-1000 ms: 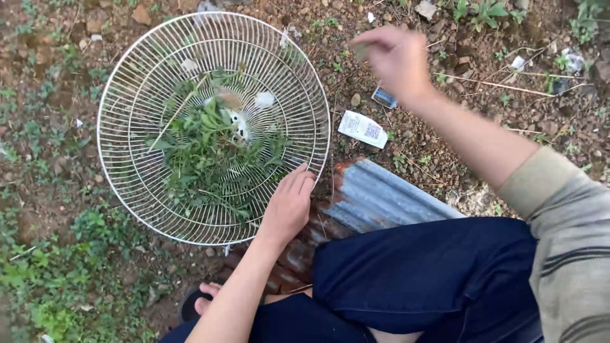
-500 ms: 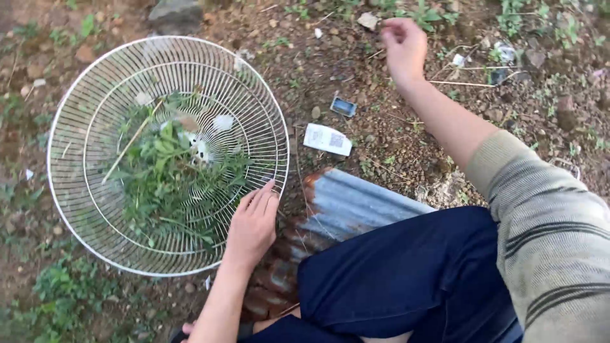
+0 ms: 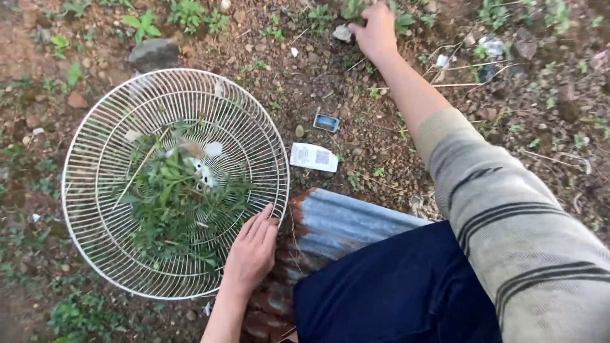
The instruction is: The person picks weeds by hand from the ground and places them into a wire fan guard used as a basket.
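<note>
One hand, the right hand (image 3: 376, 28), has reached farther to the weeds (image 3: 356, 9).

The round wire guard (image 3: 82, 190) is thin metal with a matt white coating, smooth along its ribs. The leafy greens (image 3: 171, 209) inside it look soft and dull. The corrugated sheet (image 3: 343, 222) is ridged metal, grey and faintly shiny, rusted rough and brown at its near edge. The flat packet (image 3: 313, 157) looks like white paper or card. The sleeve (image 3: 502, 216) is knitted cloth, matt; the trousers (image 3: 394, 292) are smooth dark cloth. The ground (image 3: 356, 127) is rough, stony earth.
</note>
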